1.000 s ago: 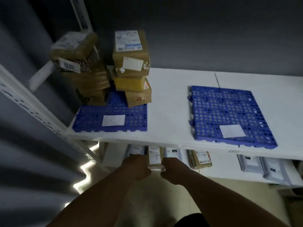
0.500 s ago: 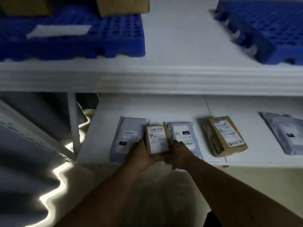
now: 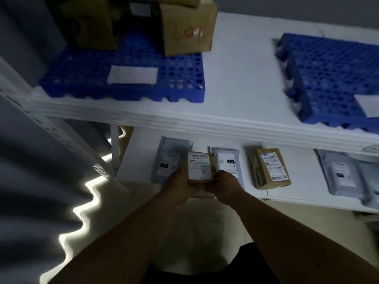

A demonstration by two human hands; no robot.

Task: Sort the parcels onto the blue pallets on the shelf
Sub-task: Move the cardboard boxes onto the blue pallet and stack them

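1. Head view: both hands hold a small brown parcel (image 3: pixel 200 168) in front of the lower shelf (image 3: pixel 139 158), level with its front edge.
2. The left hand (image 3: pixel 178 186) grips the parcel's left side and near corner, fingers curled under it; the right hand (image 3: pixel 225 186) clasps the right side the same way.
3. The parcel's long axis runs away from the person, toward the shelf. Its white label faces up, with the barcode end at the far edge.
4. Behind it on the lower shelf lie two grey mailers: one (image 3: pixel 171 160) just left of the parcel, one (image 3: pixel 227 160) just right.
5. Further right lies a brown box (image 3: pixel 270 168), its long axis tilted slightly, then more grey mailers (image 3: pixel 340 173).
6. On the upper shelf (image 3: pixel 242 78), the left blue pallet (image 3: pixel 180 78) carries stacked cardboard boxes (image 3: pixel 187 27) at its back and a white card in front.
7. The right blue pallet (image 3: pixel 328 74) carries only a white card at the frame edge.
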